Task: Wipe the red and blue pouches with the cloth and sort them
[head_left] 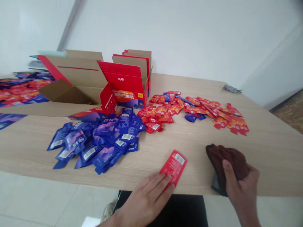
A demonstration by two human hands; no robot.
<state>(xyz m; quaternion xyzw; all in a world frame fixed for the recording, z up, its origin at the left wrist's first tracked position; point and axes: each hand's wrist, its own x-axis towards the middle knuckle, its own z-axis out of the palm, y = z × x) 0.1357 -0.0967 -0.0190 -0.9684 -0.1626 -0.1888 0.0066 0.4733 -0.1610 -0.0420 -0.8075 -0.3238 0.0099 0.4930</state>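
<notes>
Near the table's front edge lies a flat red pouch (174, 167) with a white barcode. The fingers of my left hand (148, 197) rest stretched out on its lower end, pressing it to the tabletop. To the right, my right hand (243, 186) is closed around a bunched dark brown cloth (233, 159) with a black edge, thumb on top. A heap of blue pouches (106, 138) is at the left of the red pouch. Farther back spread several red pouches (158, 113) with a few blue ones among them.
An open cardboard box (85, 75) with raised flaps stands at the back left, a red printed box (129, 85) beside it. More red and blue pouches (26, 88) lie at the far left. A small grey packet (232, 89) is near the back right table edge.
</notes>
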